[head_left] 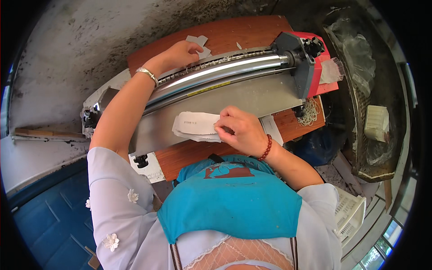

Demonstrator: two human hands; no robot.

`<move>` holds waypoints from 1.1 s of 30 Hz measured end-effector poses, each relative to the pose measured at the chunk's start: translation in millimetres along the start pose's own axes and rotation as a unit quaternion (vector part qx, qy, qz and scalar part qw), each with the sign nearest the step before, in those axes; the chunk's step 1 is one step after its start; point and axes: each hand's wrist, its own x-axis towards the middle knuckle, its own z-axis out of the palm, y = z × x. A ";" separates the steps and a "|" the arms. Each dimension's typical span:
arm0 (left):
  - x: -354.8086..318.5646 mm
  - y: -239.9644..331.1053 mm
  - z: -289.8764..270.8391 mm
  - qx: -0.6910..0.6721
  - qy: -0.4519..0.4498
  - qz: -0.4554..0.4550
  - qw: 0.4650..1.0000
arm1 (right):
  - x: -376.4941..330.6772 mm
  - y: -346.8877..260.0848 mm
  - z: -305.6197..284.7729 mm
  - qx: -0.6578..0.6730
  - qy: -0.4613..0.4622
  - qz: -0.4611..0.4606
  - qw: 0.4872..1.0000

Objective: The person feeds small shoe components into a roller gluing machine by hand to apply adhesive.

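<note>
My right hand (240,130) is closed on the right end of a small stack of white insole-shaped sheets (198,123), thumb and fingers pinching its edge. The stack lies over the metal feed plate (265,94) of a roller machine, in front of its shiny roller (220,72). My left hand (180,54) reaches across the roller to the far side. Its fingers are curled down at the edge of white cut pieces (200,44) on the wooden table. The fingertips are partly hidden, so what they grip is not plain.
The machine's red and dark grey end housing (310,63) stands at the right. Below it a bundle of pale string (308,112) lies on the brown tabletop (294,121). A long bin with clear plastic (357,54) is at far right, and a white basket (348,213) is lower right.
</note>
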 end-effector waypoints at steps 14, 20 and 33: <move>-11.8 -10.5 11.4 0.033 0.031 0.054 0.998 | -6.5 2.6 -3.5 -0.137 0.008 -0.140 0.981; -12.6 -9.2 12.6 0.030 0.030 0.063 0.997 | -4.2 2.6 -2.5 -0.081 0.026 -0.093 0.992; -22.2 -8.2 16.6 -0.028 0.050 0.055 0.997 | -10.5 19.8 -21.4 -0.142 0.140 -0.058 0.978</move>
